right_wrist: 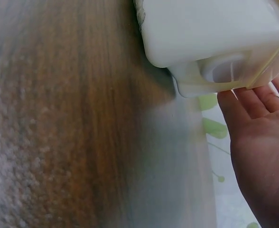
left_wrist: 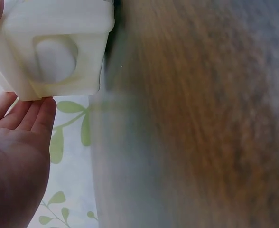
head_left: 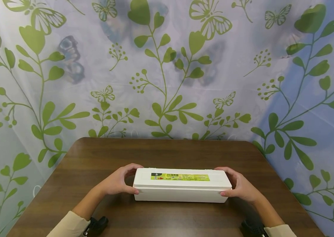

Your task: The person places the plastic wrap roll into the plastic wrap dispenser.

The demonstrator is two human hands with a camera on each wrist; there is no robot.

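A long white cling film box [head_left: 181, 194] lies crosswise in front of me, with a green and yellow label [head_left: 180, 177] on its lid. The lid looks closed. My left hand [head_left: 118, 180] grips the box's left end, thumb at the front and fingers round the back. At the opposite end my right hand [head_left: 241, 185] holds it the same way. In the left wrist view, a rounded recess [left_wrist: 56, 59] shows in the box's end wall. The right wrist view has a similar recess [right_wrist: 223, 69], with fingertips along the back edge.
Beneath the box is a brown wood-grain table [head_left: 167, 219] with rounded far corners. Behind the table hangs a pale curtain [head_left: 167, 82] printed with green leaves and butterflies. Black wrist devices sit below the left [head_left: 98, 225] and right [head_left: 252, 227] sleeves.
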